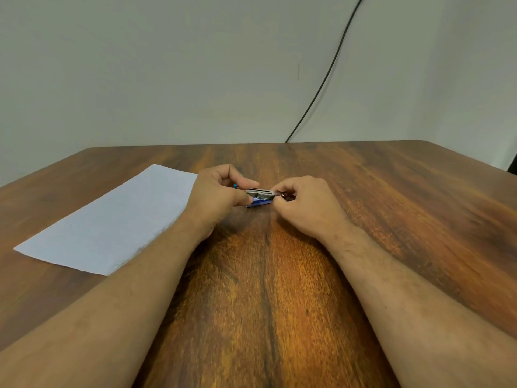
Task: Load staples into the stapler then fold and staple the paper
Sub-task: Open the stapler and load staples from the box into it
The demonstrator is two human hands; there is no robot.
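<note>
A small blue stapler (pixel 260 198) with a silver metal magazine lies between my hands at the middle of the wooden table (pixel 391 191). My left hand (pixel 215 194) grips its left end with thumb and fingers. My right hand (pixel 305 205) pinches the right end of the metal part, where something small and reddish shows at the fingertips. Staples are too small to make out. A white sheet of paper (pixel 112 222) lies flat on the table to the left, partly under my left forearm.
A black cable (pixel 327 77) hangs down the pale wall behind the table's far edge. Something dark shows at the right edge of the frame beyond the table.
</note>
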